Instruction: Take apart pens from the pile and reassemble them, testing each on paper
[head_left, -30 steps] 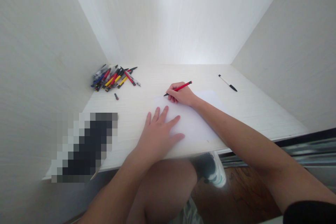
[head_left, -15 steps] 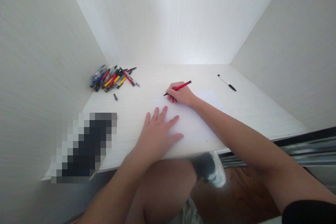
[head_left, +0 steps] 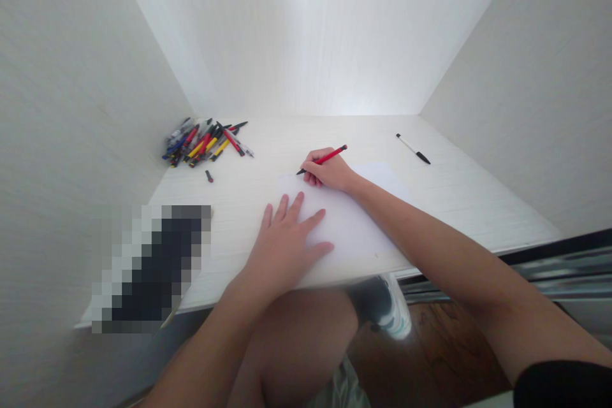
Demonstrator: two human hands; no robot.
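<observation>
A sheet of white paper [head_left: 351, 223] lies on the pale desk, partly covered by my hands and right forearm. My right hand [head_left: 325, 169] rests at the paper's far part, its fingers closed round a red pen [head_left: 331, 155] with a black tip. The pen slants, tip down to the left, at the paper's far left part; whether it touches the surface I cannot tell. Flat with fingers spread, my left hand [head_left: 287, 239] lies over the paper's near left side. No marks on the sheet can be made out.
A heap of several pens [head_left: 205, 143] in various colours lies at the far left. Near it is a small dark piece [head_left: 209, 176]. A blurred-out dark object [head_left: 153, 268] is at the near left. One white pen with black ends [head_left: 412, 148] lies at right. Walls enclose the desk [head_left: 459, 191].
Both hands keep nearly the same place. The whole view has shifted very slightly; the red pen stays in my right hand.
</observation>
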